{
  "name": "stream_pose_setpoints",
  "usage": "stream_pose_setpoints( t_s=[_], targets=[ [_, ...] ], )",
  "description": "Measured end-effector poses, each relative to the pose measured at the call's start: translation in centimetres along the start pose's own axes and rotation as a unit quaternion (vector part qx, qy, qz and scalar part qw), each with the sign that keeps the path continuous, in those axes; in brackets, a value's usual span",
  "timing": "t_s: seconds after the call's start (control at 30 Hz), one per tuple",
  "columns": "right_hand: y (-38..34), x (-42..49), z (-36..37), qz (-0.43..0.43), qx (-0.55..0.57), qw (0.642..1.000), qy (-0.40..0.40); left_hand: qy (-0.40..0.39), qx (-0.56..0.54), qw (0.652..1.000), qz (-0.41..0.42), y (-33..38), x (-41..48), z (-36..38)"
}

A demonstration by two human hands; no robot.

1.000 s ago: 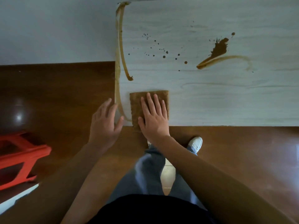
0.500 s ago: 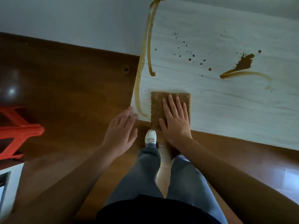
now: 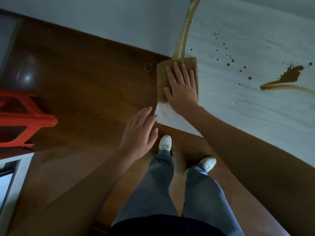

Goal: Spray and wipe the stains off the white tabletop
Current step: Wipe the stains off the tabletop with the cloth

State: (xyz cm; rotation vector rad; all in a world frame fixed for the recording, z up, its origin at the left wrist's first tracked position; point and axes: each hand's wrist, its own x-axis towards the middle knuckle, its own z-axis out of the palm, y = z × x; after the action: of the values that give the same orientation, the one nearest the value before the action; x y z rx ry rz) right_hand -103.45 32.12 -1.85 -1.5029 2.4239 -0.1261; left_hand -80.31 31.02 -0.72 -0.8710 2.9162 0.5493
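One right hand (image 3: pixel 182 91), fingers flat, presses the brown square cloth (image 3: pixel 161 79) onto the long brown streak (image 3: pixel 185 28) on the white worktop (image 3: pixel 255 125) to scrub it; left hand (image 3: pixel 139 133) hovers, fingers straight

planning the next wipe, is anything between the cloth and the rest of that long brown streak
Nothing visible. The cloth, pressed flat by the right hand, touches the streak's near end; only bare tabletop lies ahead.

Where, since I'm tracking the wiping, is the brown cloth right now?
In the head view, the brown cloth lies on the tabletop's left edge under the flat right hand, at the long streak's near end.
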Motion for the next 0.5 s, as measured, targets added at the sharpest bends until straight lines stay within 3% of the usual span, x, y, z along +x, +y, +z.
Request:
stream_pose_setpoints(
  t_s=[0.13,0.33,0.5],
  targets=[
    [-0.6,-4.8,1.2,-0.031,0.005,0.999,-0.006,0.014,0.0,0.998,-0.058,-1.3,0.0,-0.2],
    [0.2,-13.7,2.8,-0.028,0.008,0.999,-0.025,-0.031,0.004,0.997,-0.077,-2.1,1.7,-0.9],
    [0.9,-12.7,2.3,-0.008,0.023,0.999,-0.039,-0.037,0.01,0.997,-0.066,-2.7,3.3,-1.6]
  ],
)
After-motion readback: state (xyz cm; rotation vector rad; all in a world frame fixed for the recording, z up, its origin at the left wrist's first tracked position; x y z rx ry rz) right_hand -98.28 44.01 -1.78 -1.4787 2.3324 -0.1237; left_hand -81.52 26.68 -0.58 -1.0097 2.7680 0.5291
